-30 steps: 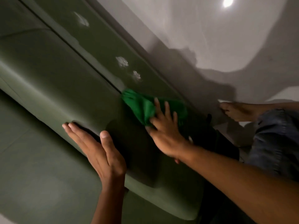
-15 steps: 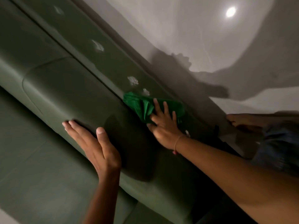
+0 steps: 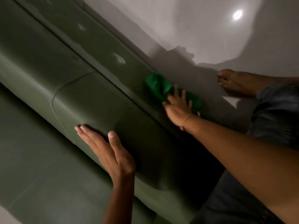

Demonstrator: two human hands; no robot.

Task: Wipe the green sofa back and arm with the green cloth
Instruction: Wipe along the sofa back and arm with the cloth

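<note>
Green cloth [image 3: 159,87] pressed under spread right hand [image 3: 177,109] on sofa back [image 3: 100,46], left hand [image 3: 110,152] flat, apparently bracing cushion [image 3: 97,101].

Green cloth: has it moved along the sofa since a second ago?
Yes. The green cloth has slid away from the white scuffs it nearly touched, under the right hand.

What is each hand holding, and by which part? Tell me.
The right hand pins the green cloth flat against the sofa back, fingers spread over its near end; no closed grip. The left hand holds nothing, resting flat on the sofa.
</note>
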